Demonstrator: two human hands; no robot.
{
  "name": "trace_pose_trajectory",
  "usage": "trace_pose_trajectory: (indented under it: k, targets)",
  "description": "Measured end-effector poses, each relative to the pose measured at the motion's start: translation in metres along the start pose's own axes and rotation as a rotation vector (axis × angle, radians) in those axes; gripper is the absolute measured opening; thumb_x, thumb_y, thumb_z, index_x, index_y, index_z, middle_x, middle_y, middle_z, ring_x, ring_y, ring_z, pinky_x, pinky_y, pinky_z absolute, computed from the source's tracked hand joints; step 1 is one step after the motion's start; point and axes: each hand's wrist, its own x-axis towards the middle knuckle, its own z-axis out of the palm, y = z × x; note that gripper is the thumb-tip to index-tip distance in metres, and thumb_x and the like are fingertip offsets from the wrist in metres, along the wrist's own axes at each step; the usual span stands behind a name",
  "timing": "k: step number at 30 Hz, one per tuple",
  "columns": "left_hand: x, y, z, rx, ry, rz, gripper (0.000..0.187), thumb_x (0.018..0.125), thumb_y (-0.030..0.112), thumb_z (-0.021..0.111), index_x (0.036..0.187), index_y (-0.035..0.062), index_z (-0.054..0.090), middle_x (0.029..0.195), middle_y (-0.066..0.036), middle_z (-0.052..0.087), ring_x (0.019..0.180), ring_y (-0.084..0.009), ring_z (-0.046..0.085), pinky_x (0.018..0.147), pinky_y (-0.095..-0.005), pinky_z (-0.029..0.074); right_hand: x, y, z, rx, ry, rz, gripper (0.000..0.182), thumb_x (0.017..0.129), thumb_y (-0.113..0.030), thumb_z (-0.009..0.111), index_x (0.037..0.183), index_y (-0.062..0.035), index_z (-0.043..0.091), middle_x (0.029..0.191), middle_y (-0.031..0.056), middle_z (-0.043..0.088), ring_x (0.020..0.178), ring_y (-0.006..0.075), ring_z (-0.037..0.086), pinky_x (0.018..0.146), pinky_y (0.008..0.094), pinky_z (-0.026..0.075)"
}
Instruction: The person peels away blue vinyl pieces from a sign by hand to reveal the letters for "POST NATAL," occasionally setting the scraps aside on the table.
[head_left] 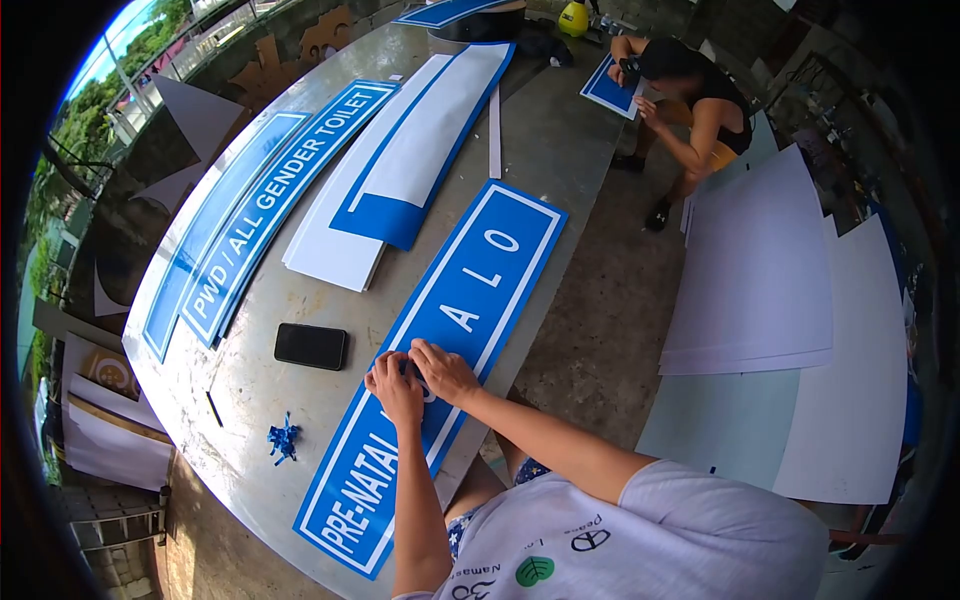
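A long blue sign with a white border lies along the near edge of the table, reading "PRE-NATAL" at the lower end and spaced letters "A L O" at the upper end. My left hand and my right hand are close together over its middle. The fingers of both are bent and pinched at the sign's surface; whatever is between them is too small or hidden to name. My hands and left forearm cover some of the lettering. A crumpled bunch of blue strips rests on the table to the left.
A black phone and a thin dark stick-like tool lie on the metal table. Farther back are a "PWD / ALL GENDER TOILET" sign and stacked blue-and-white panels. Another person bends over a small blue sign. White sheets stand right.
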Motion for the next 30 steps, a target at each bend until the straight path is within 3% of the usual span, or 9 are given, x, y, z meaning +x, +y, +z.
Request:
trace_pose_trajectory:
  k: [24, 30]
  targets:
    - [0.0015, 0.0029, 0.0018, 0.096, -0.027, -0.024, 0.008, 0.085, 0.008, 0.060, 0.093, 0.0075, 0.060, 0.106, -0.008, 0.058, 0.107, -0.0260, 0.054, 0.100, -0.0464, 0.028, 0.0010, -0.0014, 0.0026, -0.026, -0.010, 0.064, 0.010, 0.087, -0.007, 0.053, 0.096, -0.0047, 0.050, 0.103, 0.0071, 0.050, 0.087, 0.0196, 0.062, 0.061, 0.0293, 0.057]
    - [0.0012, 0.0027, 0.0020, 0.086, -0.002, -0.004, 0.007, 0.085, 0.008, 0.060, 0.092, 0.0073, 0.059, 0.107, -0.008, 0.058, 0.106, -0.0261, 0.054, 0.100, -0.0453, 0.028, 0.0027, -0.0005, 0.0016, 0.024, -0.055, 0.079, 0.009, 0.093, -0.011, 0.049, 0.096, -0.0032, 0.050, 0.100, 0.0068, 0.050, 0.087, 0.0223, 0.062, 0.062, 0.0333, 0.057]
